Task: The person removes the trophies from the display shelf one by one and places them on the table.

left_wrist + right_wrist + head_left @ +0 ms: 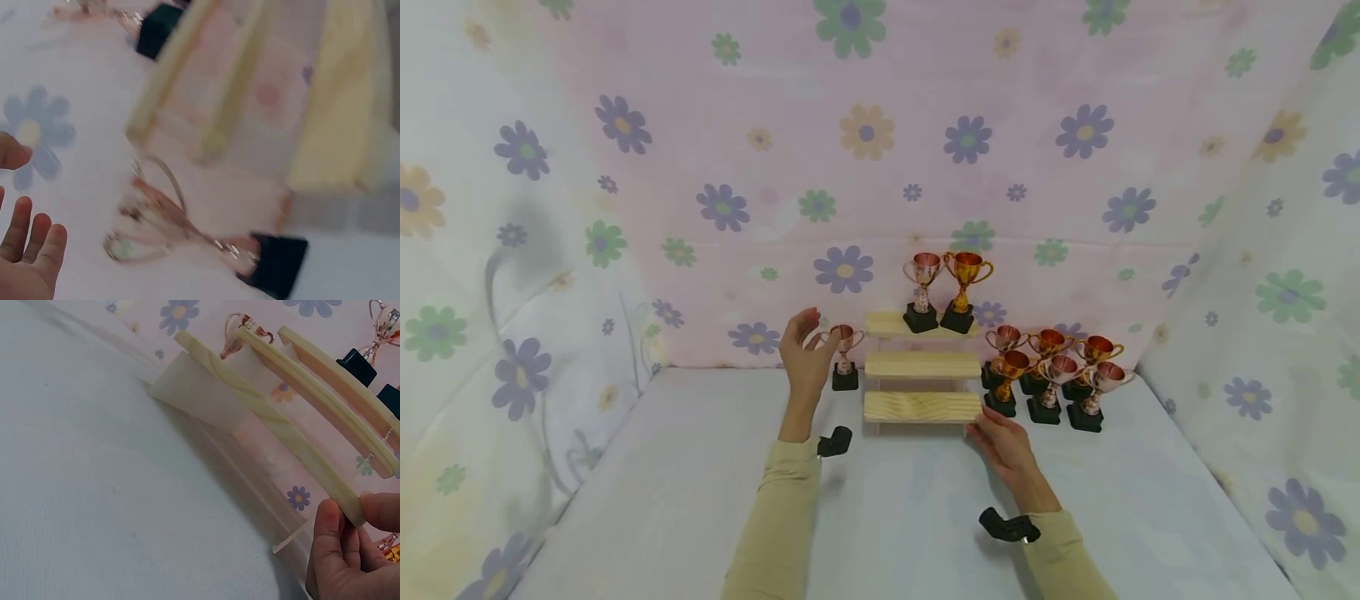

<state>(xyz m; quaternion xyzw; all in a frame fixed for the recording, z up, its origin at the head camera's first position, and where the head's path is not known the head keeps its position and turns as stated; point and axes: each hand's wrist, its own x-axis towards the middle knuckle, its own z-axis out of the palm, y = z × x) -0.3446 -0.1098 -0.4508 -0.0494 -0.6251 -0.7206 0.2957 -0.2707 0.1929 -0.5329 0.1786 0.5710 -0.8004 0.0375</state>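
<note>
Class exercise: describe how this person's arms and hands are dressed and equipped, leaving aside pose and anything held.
Both arms wear long, pale yellow-beige sleeves reaching the wrists. The left hand and right hand are bare: no gloves or rings visible. A small black device sits at the left wrist, another black device at the right.

Small pink-copper trophy cup (845, 357) on black square base, upright on the white tabletop, just left of the stepped stand (922, 364). Stand: three pale wood tiers, upright against the back wall, right end of the lowest tier gripped.
</note>
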